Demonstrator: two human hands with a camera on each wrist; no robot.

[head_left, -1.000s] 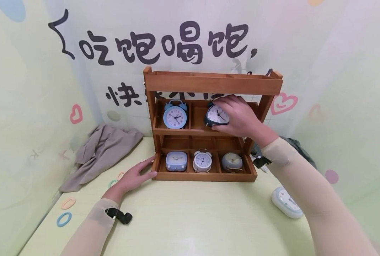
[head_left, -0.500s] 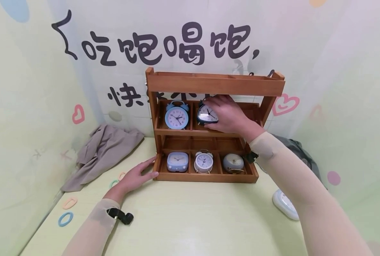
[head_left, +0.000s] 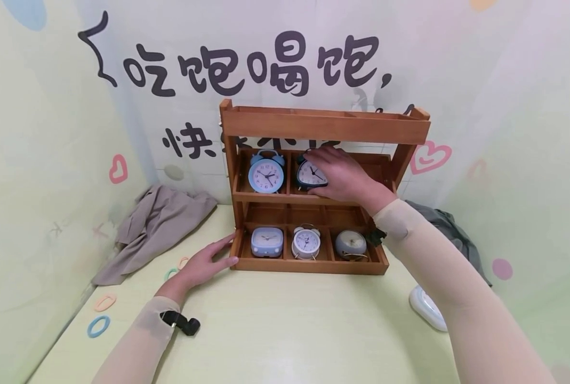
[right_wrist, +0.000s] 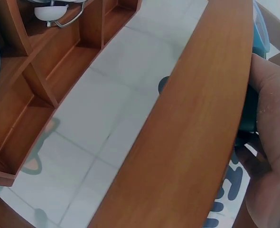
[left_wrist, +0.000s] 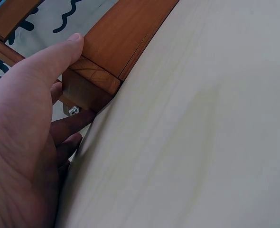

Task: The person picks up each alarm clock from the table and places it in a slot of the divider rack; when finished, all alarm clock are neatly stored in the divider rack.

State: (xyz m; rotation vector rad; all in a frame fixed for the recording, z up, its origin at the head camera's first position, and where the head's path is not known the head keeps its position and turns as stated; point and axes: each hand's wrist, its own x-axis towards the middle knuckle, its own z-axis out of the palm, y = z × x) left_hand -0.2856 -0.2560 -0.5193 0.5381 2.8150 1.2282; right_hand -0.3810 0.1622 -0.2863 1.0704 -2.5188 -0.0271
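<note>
A wooden three-tier rack [head_left: 323,127] stands on the pale table against the wall. My right hand [head_left: 339,173] grips a dark teal alarm clock [head_left: 310,176] in the middle shelf's centre compartment, beside a light blue twin-bell clock [head_left: 265,173]. In the right wrist view the fingers [right_wrist: 270,142] wrap the teal clock [right_wrist: 250,114] behind the rack's top rail [right_wrist: 197,137]. My left hand [head_left: 203,264] rests flat on the table with straight fingers against the rack's lower left corner [left_wrist: 90,83]. The bottom shelf holds a square blue clock [head_left: 267,241], a white twin-bell clock [head_left: 306,242] and a grey round clock [head_left: 349,244].
A white oval clock [head_left: 426,308] lies on the table at the right, partly behind my right arm. Beige cloth [head_left: 157,224] is heaped at the back left, grey cloth [head_left: 445,226] at the back right. Coloured hair rings [head_left: 97,325] lie near the left edge.
My right hand has carried the dark teal clock leftward along the middle shelf, from the right compartment to the centre one. The left hand has stayed put.
</note>
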